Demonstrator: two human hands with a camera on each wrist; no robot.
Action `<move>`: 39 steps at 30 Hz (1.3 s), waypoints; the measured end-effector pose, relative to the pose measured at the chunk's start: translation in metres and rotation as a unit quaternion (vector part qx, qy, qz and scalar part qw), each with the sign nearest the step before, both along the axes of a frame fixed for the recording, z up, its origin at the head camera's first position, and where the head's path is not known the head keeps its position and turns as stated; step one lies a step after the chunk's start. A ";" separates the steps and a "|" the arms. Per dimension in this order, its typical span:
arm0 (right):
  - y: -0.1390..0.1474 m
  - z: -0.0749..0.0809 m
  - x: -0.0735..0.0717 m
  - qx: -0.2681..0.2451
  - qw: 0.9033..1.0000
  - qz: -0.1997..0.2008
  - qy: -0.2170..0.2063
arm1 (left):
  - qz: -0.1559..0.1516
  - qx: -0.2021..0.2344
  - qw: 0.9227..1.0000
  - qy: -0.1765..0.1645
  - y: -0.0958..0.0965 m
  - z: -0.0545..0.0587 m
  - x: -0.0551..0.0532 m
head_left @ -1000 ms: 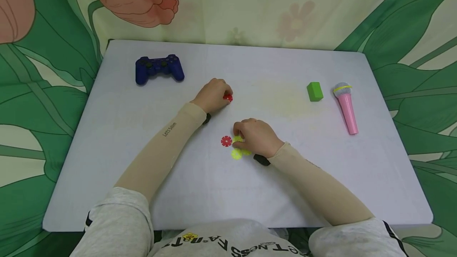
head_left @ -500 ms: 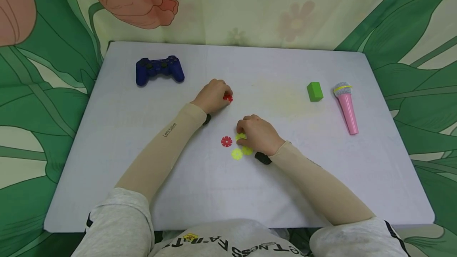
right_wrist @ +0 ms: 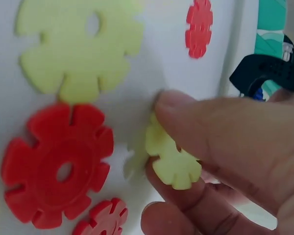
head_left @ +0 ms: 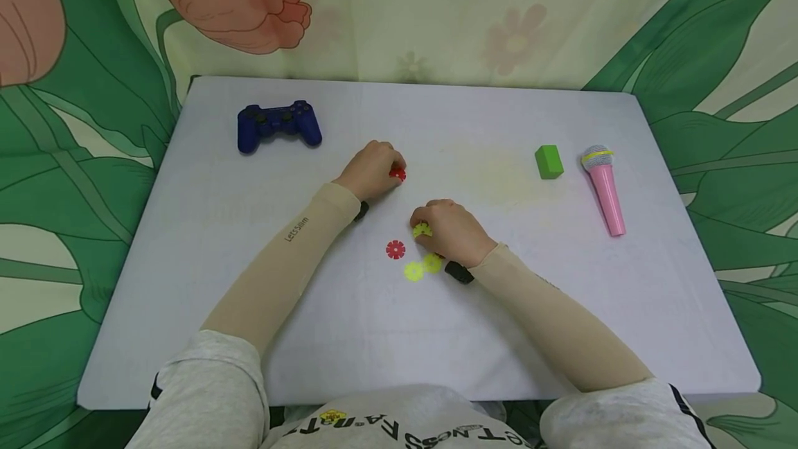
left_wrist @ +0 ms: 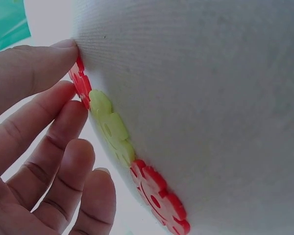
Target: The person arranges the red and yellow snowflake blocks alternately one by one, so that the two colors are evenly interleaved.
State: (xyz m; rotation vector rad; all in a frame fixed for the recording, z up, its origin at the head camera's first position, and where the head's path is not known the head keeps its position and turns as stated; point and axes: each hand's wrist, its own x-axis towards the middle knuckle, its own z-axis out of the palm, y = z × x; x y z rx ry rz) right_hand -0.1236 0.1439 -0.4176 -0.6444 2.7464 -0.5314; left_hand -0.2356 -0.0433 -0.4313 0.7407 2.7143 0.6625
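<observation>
A notched yellow disc (head_left: 422, 230) was pinched by the right hand (head_left: 454, 233) near the white table (head_left: 187, 227)'s middle, and a red disc (head_left: 400, 174) by the left hand (head_left: 370, 168). Other discs (head_left: 413, 271) were scattered nearby; a game controller (head_left: 279, 123), green block (head_left: 549, 162) and pink microphone (head_left: 607, 196) were seen farther out.

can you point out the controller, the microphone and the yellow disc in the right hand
Controller (head_left: 278, 121), head view, middle of its body.
Microphone (head_left: 606, 192), head view, on the pink handle.
Yellow disc (right_wrist: 175, 167), right wrist view, lower part of its face.
</observation>
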 end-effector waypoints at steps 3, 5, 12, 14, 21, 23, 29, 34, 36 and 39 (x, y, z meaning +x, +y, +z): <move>0.003 -0.001 -0.005 -0.021 1.000 -0.008 -0.008 | -0.001 0.000 1.000 0.000 0.000 -0.001 0.000; 0.005 -0.001 -0.009 -0.030 0.999 -0.013 -0.012 | -0.002 0.000 1.000 0.002 0.000 -0.002 -0.001; 0.010 0.001 -0.020 -0.047 0.998 -0.034 -0.025 | 0.001 -0.002 1.000 0.003 0.000 -0.001 0.000; 0.011 0.001 -0.022 -0.045 0.998 -0.039 -0.025 | 0.000 -0.004 1.000 0.004 0.000 -0.001 0.000; 0.012 0.001 -0.030 -0.040 0.998 -0.045 -0.020 | -0.001 -0.009 1.000 0.007 0.001 0.000 0.000; 0.013 0.000 -0.032 -0.041 0.998 -0.044 -0.021 | -0.002 -0.009 1.000 0.007 0.002 0.000 0.000; 0.017 -0.003 -0.044 -0.072 0.995 -0.056 -0.030 | -0.003 -0.008 1.000 0.012 0.002 -0.001 0.000; 0.017 -0.005 -0.059 -0.091 0.992 -0.075 -0.034 | -0.002 -0.005 1.000 0.015 0.002 -0.002 -0.001; 0.017 -0.005 -0.066 -0.095 0.992 -0.079 -0.035 | -0.002 -0.005 1.000 0.015 0.002 -0.002 -0.001; 0.014 -0.005 -0.075 -0.096 0.991 -0.086 -0.035 | -0.003 -0.007 1.000 0.014 0.002 -0.001 0.000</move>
